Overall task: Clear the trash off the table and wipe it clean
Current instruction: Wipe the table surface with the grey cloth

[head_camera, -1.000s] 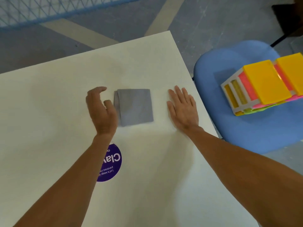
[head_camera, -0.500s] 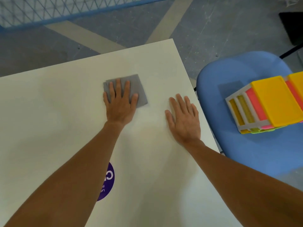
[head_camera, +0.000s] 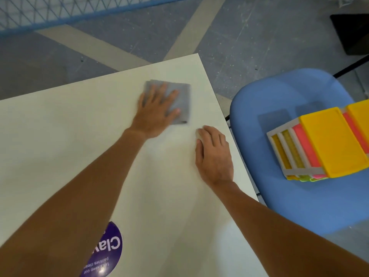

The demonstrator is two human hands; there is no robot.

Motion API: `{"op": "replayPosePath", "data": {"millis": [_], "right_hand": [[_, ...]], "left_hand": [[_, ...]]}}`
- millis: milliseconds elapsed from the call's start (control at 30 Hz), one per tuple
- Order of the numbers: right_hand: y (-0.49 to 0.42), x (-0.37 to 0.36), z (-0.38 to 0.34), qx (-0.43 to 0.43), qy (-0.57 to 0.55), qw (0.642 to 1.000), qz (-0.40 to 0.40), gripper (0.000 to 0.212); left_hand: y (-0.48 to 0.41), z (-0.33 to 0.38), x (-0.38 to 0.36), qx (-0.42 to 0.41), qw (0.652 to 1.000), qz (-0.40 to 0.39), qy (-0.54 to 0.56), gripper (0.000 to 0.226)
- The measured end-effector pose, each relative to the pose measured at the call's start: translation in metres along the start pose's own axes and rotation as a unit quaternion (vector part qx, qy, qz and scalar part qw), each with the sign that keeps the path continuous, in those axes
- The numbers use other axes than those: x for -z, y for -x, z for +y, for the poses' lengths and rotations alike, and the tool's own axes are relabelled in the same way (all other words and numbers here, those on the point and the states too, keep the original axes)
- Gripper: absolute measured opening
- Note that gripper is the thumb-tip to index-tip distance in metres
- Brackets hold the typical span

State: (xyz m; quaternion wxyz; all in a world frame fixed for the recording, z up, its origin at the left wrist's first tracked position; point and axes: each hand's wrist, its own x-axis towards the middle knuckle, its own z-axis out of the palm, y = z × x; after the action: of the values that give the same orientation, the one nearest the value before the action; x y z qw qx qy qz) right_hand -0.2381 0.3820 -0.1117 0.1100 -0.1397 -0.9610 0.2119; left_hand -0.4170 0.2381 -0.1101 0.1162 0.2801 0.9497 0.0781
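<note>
The fingers (head_camera: 160, 90) of the left hand (head_camera: 153, 114) lie straight and spread, pressing flat on the cloth (head_camera: 182, 98); they grip nothing. The cloth is a grey folded square on the bench (head_camera: 69, 136), near its far right corner, and its far and right edges show past the hand. Hand and cloth are blurred, so I judge this to be a wiping stroke, with wiping the step in hand. The right hand (head_camera: 214, 156) rests palm down on the bench, just nearer than the cloth and close to the right edge, its fingers loosely bent and holding nothing.

The cloth looks thin, soft and light. It will likely slide easily, and may bunch or unfold if pushed from one edge. A flat palm over its middle should drive it best; to lift it, pinch a folded edge.

A purple sticker (head_camera: 107, 250) sits at the bench's near edge. A chair (head_camera: 279, 196) beside the bench holds a coloured box (head_camera: 329, 144).
</note>
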Motion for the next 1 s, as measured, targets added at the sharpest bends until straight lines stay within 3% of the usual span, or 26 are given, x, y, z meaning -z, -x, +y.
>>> {"op": "replayPosePath", "data": {"millis": [100,200,300,433,533,600,667,800,900,1000], "right_hand": [[0.002,-0.005,0.002,0.018,0.015,1.0,-0.003,0.034],[0.003,-0.009,0.005,0.035,0.017,0.999,0.007,0.035],[0.002,-0.007,0.005,0.054,0.023,0.998,0.003,0.038],[0.0,-0.004,0.003,0.08,0.042,0.996,-0.026,0.044],[0.0,-0.003,0.002,0.073,0.047,0.996,-0.015,0.044],[0.0,-0.004,0.001,0.07,0.046,0.996,-0.008,0.044],[0.001,-0.006,0.001,0.069,0.046,0.996,-0.01,0.044],[0.0,-0.005,0.0,0.066,0.044,0.997,-0.014,0.044],[0.0,-0.004,0.0,0.062,0.038,0.997,-0.026,0.044],[-0.001,-0.003,0.002,0.062,0.029,0.997,-0.032,0.044]], "left_hand": [[-0.003,-0.038,0.01,0.133,0.99,0.023,0.027,0.063],[-0.034,-0.029,0.017,0.172,0.984,0.001,0.047,0.065],[-0.075,0.008,0.024,0.141,0.987,-0.035,0.071,0.068],[-0.095,0.059,0.026,0.013,0.994,-0.107,0.037,0.075],[-0.075,0.055,0.019,-0.085,0.993,-0.085,0.02,0.068],[-0.064,0.03,0.015,-0.072,0.996,-0.043,0.019,0.061],[-0.058,0.005,0.017,0.0,1.0,-0.003,0.028,0.057],[-0.076,0.001,0.021,0.068,0.997,0.016,0.039,0.054],[-0.104,0.031,0.025,0.049,0.997,-0.002,0.058,0.052],[-0.127,0.074,0.023,-0.036,0.997,-0.048,0.055,0.05]]}}
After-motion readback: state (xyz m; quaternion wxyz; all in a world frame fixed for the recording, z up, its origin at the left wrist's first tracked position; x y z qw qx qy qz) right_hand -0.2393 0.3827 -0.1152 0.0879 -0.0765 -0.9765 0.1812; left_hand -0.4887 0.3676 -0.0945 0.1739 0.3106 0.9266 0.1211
